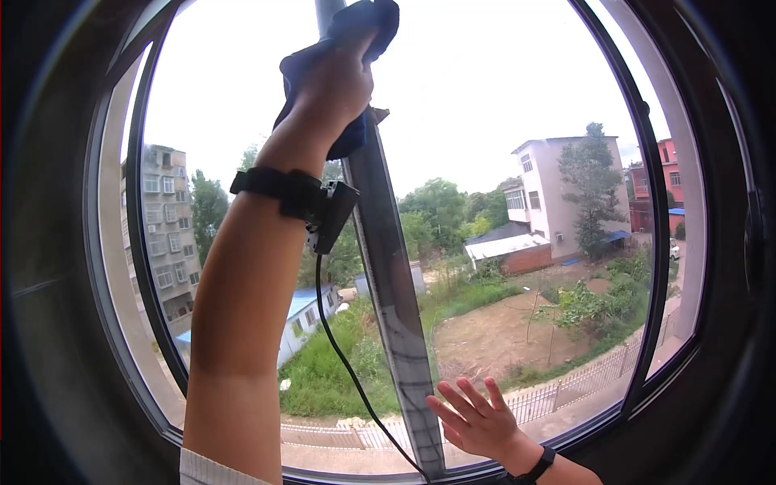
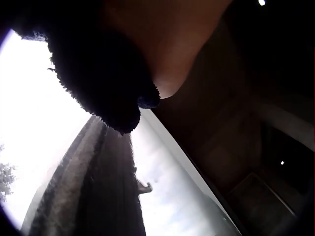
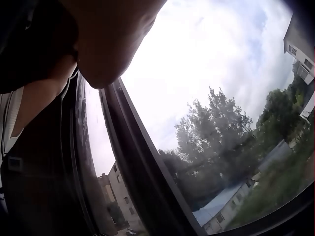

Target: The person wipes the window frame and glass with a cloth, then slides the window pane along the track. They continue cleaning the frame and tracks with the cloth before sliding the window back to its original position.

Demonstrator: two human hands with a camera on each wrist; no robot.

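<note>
A dark cloth (image 1: 370,19) is clutched on the mullion (image 1: 393,275) by the left hand (image 1: 331,85), the glass (image 1: 501,81) pressed by the flat right hand (image 1: 478,420).

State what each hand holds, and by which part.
The left hand grips a dark cloth round its bunched middle, against the centre bar. The right hand holds nothing; it rests flat on the glass.

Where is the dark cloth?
In the head view, the dark cloth is up high at top centre, held by the left hand against the window's middle bar.
</note>
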